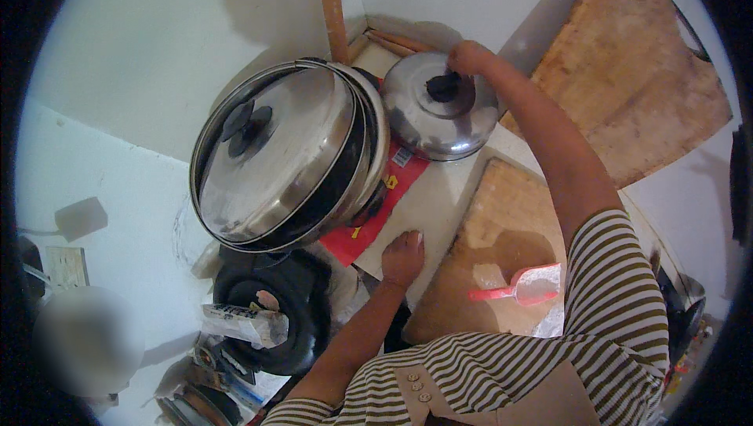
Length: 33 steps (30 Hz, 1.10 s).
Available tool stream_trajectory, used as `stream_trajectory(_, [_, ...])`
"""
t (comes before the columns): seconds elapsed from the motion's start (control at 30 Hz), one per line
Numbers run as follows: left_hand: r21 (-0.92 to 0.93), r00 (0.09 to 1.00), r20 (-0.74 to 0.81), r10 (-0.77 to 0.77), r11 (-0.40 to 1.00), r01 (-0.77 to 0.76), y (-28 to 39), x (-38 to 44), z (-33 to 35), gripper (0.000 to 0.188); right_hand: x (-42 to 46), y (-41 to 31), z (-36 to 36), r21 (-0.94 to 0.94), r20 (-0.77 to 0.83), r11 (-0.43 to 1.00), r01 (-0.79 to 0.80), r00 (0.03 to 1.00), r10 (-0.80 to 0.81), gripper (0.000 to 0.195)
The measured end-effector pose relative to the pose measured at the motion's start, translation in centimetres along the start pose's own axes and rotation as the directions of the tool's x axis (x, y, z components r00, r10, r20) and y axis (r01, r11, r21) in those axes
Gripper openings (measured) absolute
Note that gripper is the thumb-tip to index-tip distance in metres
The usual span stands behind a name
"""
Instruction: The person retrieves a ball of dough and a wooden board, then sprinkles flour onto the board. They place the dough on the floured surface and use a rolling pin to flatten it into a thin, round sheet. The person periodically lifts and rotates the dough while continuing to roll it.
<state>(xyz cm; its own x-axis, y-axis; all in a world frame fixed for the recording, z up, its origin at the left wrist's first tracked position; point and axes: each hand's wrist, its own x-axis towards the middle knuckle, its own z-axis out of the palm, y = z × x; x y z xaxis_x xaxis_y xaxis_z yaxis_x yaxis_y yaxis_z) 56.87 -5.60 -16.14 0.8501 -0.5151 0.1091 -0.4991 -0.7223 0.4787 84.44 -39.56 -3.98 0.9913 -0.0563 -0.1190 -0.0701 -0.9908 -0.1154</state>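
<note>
My right hand (468,57) reaches to the far side of a domed metal lid (412,108), beside its black knob (442,87). Its fingers are mostly hidden, so whether they grip the lid is unclear. My left hand (403,256) rests on the pale tabletop near a red printed sheet (359,245), with its fingers curled and nothing visible in it. Left of the small lid, large nested metal pans stand above the red sheet. A large metal lid (294,149) with a black handle sits tilted in them.
A wooden board (488,220) lies at the right, bearing a red scoop (500,293) with white powder. Another large wooden board (635,73) leans on the wall. A black round object (315,290) and a wrapped packet (244,323) are at lower left. Walls meet behind the pans.
</note>
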Motion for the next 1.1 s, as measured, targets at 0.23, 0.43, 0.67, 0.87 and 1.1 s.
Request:
stream_trajectory(0.23, [-0.039,1.000,0.009,0.013,0.999,-0.012,-0.2,-0.2,1.0,0.020,5.6,1.1,0.7,0.095,-0.169,0.992,-0.084,0.981,0.099,0.033])
stream_trajectory(0.43, [-0.084,1.000,-0.028,0.010,0.996,-0.012,-0.4,-0.2,0.2,0.018,7.6,-3.0,1.1,0.232,-0.002,0.972,0.027,1.000,-0.027,0.042])
stream_trajectory(0.67, [-0.071,0.988,-0.115,0.101,0.991,-0.110,-0.5,-0.1,0.9,0.014,12.4,-0.4,4.7,0.104,0.230,0.994,-0.039,0.973,0.014,0.042])
stream_trajectory(0.87, [-0.021,0.994,-0.093,0.063,0.998,-0.065,-0.3,-0.3,0.4,0.019,12.1,-2.3,4.9,0.059,0.286,0.997,-0.043,0.958,0.024,0.041])
stream_trajectory(1.1, [-0.059,0.997,-0.056,0.046,0.997,-0.049,-0.5,-0.3,0.7,0.018,12.4,-2.4,5.2,0.051,0.277,0.997,-0.055,0.960,0.038,0.041])
